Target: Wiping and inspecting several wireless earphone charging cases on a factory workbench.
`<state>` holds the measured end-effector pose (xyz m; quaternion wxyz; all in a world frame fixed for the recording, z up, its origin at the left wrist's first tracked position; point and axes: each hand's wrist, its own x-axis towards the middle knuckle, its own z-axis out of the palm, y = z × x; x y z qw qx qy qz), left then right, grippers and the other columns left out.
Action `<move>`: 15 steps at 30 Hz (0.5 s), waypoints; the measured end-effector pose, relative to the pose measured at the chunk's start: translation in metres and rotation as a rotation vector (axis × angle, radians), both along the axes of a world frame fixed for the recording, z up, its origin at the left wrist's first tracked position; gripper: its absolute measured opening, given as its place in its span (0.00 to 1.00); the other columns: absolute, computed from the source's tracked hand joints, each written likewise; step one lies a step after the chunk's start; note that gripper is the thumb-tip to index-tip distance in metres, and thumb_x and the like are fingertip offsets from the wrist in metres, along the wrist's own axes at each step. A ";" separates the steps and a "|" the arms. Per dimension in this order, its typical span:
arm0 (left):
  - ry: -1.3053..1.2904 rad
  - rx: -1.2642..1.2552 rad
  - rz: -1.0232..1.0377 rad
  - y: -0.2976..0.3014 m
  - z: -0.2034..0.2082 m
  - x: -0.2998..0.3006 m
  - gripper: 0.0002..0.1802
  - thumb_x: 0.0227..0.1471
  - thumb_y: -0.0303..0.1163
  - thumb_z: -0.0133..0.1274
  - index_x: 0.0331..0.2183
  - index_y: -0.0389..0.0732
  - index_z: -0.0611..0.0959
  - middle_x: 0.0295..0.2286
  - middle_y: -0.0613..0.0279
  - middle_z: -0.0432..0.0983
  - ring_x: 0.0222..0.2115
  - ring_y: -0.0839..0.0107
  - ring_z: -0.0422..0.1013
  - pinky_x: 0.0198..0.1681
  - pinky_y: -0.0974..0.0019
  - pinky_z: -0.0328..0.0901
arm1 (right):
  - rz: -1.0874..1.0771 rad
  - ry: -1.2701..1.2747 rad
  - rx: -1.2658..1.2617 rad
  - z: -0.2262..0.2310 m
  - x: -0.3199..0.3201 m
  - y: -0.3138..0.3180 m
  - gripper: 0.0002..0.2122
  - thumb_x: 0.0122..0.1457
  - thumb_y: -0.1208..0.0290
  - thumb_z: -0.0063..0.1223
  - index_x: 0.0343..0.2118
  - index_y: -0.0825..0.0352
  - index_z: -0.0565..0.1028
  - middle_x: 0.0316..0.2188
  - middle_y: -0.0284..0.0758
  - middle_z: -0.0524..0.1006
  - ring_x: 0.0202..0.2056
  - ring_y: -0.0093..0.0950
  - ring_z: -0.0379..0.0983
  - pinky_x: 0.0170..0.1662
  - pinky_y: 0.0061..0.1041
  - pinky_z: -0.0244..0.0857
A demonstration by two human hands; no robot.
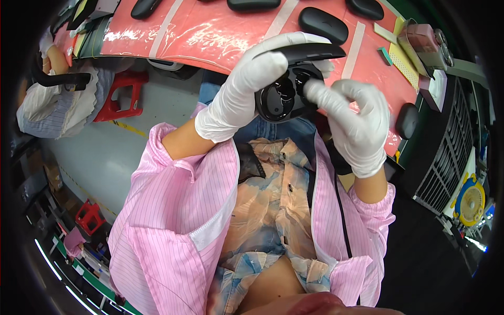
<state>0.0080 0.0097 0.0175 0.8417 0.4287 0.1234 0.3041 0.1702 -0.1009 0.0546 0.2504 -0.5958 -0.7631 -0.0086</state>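
My left hand (239, 86), in a white glove, grips a black earbud charging case (274, 106) just off the table's near edge. Its lid stands raised, and glossy black shaped hollows or earbuds show inside; I cannot tell which. At the case's right side is my right hand (359, 123), also white-gloved, with its fingers bent and the fingertips closed together over the interior. Those fingertips are a little blurred, and whatever they may hold is hidden.
Several closed black cases, one (323, 25) just beyond my hands and another (407, 121) at the right edge, lie on the pink-covered table (205, 39). A clamp-like fixture (425, 44) stands at right. Left are a red stool (123, 97) and a seated person (58, 105).
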 end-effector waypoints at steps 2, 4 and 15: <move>0.242 -0.130 -0.048 -0.001 0.017 -0.002 0.53 0.53 0.70 0.35 0.55 0.26 0.66 0.45 0.41 0.73 0.43 0.57 0.75 0.48 0.59 0.70 | -0.085 0.103 0.033 -0.014 0.004 0.000 0.15 0.44 0.87 0.58 0.35 0.64 0.82 0.26 0.33 0.73 0.27 0.25 0.71 0.29 0.23 0.65; 0.288 -0.361 0.078 -0.001 0.022 0.006 0.53 0.53 0.71 0.35 0.55 0.25 0.66 0.47 0.37 0.72 0.44 0.51 0.74 0.47 0.57 0.71 | -0.165 0.206 0.068 -0.025 0.008 -0.003 0.15 0.43 0.85 0.59 0.35 0.60 0.82 0.24 0.32 0.73 0.25 0.28 0.70 0.26 0.24 0.63; 0.026 -0.255 -0.115 -0.005 0.008 -0.004 0.45 0.53 0.64 0.44 0.53 0.28 0.71 0.45 0.46 0.75 0.41 0.63 0.76 0.47 0.62 0.72 | -0.345 0.717 0.200 -0.024 0.000 -0.015 0.14 0.50 0.88 0.53 0.38 0.65 0.79 0.33 0.35 0.77 0.34 0.25 0.75 0.36 0.24 0.70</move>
